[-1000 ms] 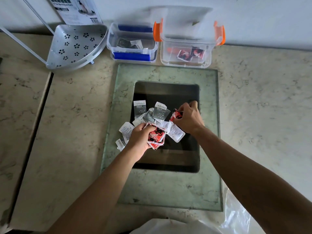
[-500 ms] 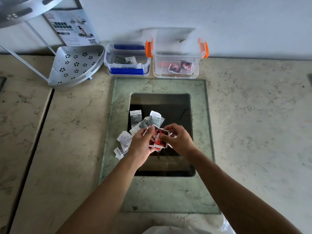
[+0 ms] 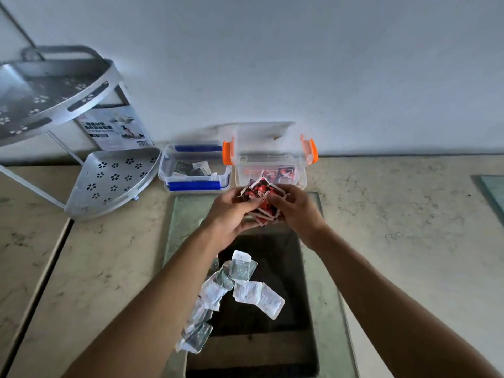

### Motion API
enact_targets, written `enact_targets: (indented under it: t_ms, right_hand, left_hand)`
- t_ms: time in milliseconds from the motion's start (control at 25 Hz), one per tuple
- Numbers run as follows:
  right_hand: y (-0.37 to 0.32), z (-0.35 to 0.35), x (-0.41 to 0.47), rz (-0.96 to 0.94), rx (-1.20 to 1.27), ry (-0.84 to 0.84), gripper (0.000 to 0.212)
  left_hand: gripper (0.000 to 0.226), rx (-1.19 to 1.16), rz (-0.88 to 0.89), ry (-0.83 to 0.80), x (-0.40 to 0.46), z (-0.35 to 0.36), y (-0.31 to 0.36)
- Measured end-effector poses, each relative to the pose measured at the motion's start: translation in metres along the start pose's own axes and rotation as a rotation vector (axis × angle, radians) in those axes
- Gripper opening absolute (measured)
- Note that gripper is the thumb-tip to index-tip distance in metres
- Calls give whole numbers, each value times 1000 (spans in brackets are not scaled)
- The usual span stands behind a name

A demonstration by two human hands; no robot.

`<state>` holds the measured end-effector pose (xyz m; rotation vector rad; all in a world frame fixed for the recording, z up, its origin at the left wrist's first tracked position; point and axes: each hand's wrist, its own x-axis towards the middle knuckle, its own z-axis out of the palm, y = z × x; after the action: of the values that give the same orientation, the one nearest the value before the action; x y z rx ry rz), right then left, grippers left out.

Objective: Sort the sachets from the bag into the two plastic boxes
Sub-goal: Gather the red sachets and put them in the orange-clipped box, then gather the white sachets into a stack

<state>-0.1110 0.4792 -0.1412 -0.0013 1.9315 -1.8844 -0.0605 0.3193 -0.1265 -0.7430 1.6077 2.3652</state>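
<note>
Against the pale wall: we see a beige marbled stone counter (image 3: 395, 214) running the full width, its back edge meeting the wall.
Counter inset: a greenish glass slab with a dark rectangular middle (image 3: 272, 317) lies flat on the counter in front of us.
Rack: a silver perforated metal corner shelf rack (image 3: 114, 181) stands at the far left, a printed card leaning on the wall behind it.
Orange box: a clear plastic box with orange clips (image 3: 270, 165) sits at the wall, a few red sachets visible inside.
Blue box: a clear plastic box with blue clips (image 3: 195, 170) stands just beside it on the left, holding grey and white sachets.
Our left hand (image 3: 231, 214): fingers curled round one side of the bundle, closed on it.
Our right hand (image 3: 297, 211): clasped on the other side, closed on it.
Bundle: a bunch of red and white sachets (image 3: 260, 197) gripped between both hands, raised just in front of the orange box.
Loose pile: grey and white foil sachets (image 3: 240, 287) scattered on the glass slab, beneath our left forearm.
</note>
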Motion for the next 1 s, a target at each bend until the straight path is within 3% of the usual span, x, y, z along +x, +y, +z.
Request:
enact_targets:
  t_ms: [160, 280, 400, 480, 760, 880, 1000]
  right_hand:
    - [-65, -9, 85, -58, -23, 19, 24]
    - [-90, -13, 144, -14, -128, 28, 17]
    - [-78, -22, 191, 114, -289, 10, 14]
    - [-58, -26, 216, 208, -427, 1, 14]
    - [-20, -19, 248, 382, -598, -87, 22]
    - [-28, -20, 247, 358, -691, -78, 10]
    - [-49, -24, 231, 269, -881, -83, 18]
  left_hand:
    - [31, 119, 142, 77, 68, 25, 77]
    - [27, 253, 144, 110, 120, 36, 112]
    - [11, 526, 46, 108, 170, 41, 112]
    - [13, 691, -55, 73, 196, 44, 103]
    - [25, 844, -307, 64, 246, 38, 76]
    - [24, 881, -313, 82, 249, 40, 76]
    - [25, 949, -215, 130, 239, 44, 87]
